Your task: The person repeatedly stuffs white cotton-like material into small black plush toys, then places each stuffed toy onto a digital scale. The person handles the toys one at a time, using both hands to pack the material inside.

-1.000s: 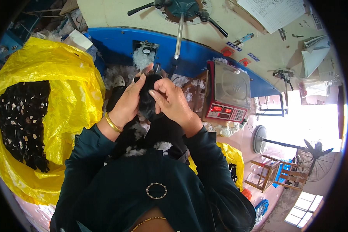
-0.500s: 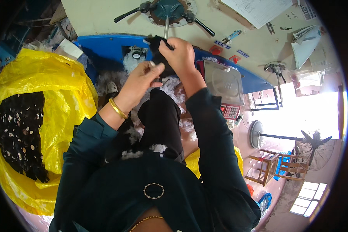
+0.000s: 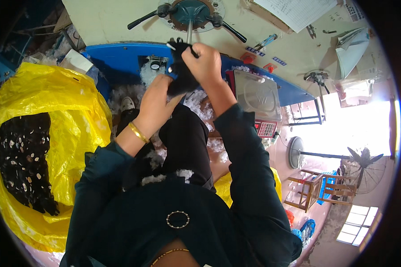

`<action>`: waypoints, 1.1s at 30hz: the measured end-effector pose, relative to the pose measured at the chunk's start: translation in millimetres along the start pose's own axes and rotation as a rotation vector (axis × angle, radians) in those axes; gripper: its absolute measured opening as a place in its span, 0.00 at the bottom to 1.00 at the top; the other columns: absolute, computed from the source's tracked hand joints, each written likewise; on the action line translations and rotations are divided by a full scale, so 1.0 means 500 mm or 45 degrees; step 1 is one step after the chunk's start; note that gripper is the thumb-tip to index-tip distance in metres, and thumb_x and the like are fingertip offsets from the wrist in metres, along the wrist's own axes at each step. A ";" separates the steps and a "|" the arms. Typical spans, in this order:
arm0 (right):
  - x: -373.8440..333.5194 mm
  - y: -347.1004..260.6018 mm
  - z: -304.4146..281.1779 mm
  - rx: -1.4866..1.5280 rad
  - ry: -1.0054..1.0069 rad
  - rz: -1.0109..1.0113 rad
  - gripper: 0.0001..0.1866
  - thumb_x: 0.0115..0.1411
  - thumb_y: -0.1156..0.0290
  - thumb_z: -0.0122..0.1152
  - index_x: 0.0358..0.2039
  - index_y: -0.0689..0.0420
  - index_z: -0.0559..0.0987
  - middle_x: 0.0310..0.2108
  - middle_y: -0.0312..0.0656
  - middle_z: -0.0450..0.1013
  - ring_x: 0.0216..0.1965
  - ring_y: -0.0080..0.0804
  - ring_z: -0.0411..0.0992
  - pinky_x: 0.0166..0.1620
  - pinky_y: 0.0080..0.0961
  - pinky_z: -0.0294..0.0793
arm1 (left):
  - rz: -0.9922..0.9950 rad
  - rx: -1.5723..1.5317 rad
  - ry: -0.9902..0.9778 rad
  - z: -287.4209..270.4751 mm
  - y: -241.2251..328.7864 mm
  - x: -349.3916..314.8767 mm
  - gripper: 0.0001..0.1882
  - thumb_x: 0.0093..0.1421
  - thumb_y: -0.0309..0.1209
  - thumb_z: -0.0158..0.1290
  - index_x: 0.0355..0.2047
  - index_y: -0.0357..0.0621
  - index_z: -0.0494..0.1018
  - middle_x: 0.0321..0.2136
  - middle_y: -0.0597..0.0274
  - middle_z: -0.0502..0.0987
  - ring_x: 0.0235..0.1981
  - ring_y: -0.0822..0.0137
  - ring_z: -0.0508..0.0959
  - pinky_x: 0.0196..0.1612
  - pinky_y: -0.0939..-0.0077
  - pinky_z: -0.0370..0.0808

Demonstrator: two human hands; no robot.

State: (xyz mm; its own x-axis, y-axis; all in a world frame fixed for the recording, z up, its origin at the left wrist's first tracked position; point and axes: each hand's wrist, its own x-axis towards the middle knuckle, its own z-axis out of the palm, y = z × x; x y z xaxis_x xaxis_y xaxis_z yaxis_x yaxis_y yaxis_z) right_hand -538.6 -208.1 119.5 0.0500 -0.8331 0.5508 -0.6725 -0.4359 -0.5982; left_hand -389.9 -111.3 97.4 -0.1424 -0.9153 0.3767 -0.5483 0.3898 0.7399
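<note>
A small black soft toy (image 3: pixel 181 75) is held up in front of me against a thin metal tube (image 3: pixel 189 33) that comes down from a round machine head on the wall. My right hand (image 3: pixel 206 62) grips the toy's upper part at the tube's end. My left hand (image 3: pixel 158 100), with a gold bangle on the wrist, holds the toy from below. White stuffing fluff (image 3: pixel 200 104) lies below the hands and on my lap.
A big yellow plastic bag (image 3: pixel 53 115) full of black toy pieces stands at my left. A blue bench (image 3: pixel 116 55) runs behind the hands. A weighing scale (image 3: pixel 256 95) with a steel pan sits at the right. Beyond it stand fans and wooden stools.
Both hands have lifted the black toy from near my lap up and forward to the end of the metal tube. My arms are now stretched out.
</note>
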 end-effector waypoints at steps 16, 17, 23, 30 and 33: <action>0.050 -0.028 0.023 -0.238 -0.037 0.299 0.14 0.47 0.62 0.57 0.16 0.60 0.73 0.21 0.53 0.72 0.26 0.55 0.71 0.29 0.42 0.70 | -0.383 -0.715 -0.013 0.072 -0.017 0.009 0.14 0.56 0.27 0.60 0.40 0.35 0.71 0.32 0.59 0.77 0.35 0.66 0.79 0.38 0.77 0.74; 0.034 -0.044 0.006 -0.213 -0.107 0.348 0.15 0.47 0.62 0.58 0.15 0.61 0.71 0.19 0.53 0.70 0.25 0.55 0.70 0.27 0.41 0.68 | -0.312 -0.600 -0.006 0.065 -0.002 0.001 0.15 0.55 0.27 0.60 0.40 0.34 0.71 0.33 0.57 0.78 0.35 0.65 0.79 0.38 0.76 0.74; 0.023 -0.046 -0.021 -0.162 -0.255 0.254 0.17 0.48 0.60 0.60 0.15 0.61 0.72 0.20 0.54 0.70 0.26 0.56 0.69 0.28 0.42 0.68 | -0.171 -0.460 0.186 0.002 0.020 0.016 0.14 0.54 0.31 0.61 0.34 0.33 0.73 0.25 0.43 0.76 0.29 0.46 0.77 0.31 0.64 0.74; 0.074 -0.018 0.028 -0.133 -0.160 0.326 0.15 0.47 0.60 0.61 0.17 0.60 0.74 0.21 0.53 0.71 0.28 0.56 0.71 0.31 0.43 0.71 | -0.477 -0.830 0.070 -0.025 0.010 0.138 0.12 0.62 0.31 0.53 0.39 0.32 0.71 0.27 0.58 0.77 0.19 0.72 0.76 0.22 0.82 0.73; 0.020 -0.015 0.002 -0.047 -0.266 0.220 0.15 0.47 0.60 0.64 0.17 0.59 0.74 0.20 0.53 0.70 0.26 0.55 0.71 0.28 0.40 0.70 | -0.449 -0.929 0.008 -0.013 0.016 0.054 0.14 0.64 0.31 0.51 0.44 0.32 0.69 0.31 0.55 0.78 0.25 0.69 0.80 0.26 0.82 0.77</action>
State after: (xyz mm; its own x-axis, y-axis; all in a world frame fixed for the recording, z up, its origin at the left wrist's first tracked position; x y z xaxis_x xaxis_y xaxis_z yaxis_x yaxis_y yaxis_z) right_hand -532.2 -213.4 128.9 0.0810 -0.9479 0.3082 -0.7106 -0.2718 -0.6490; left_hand -392.7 -132.0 117.1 -0.0555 -0.9969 0.0551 0.1160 0.0484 0.9921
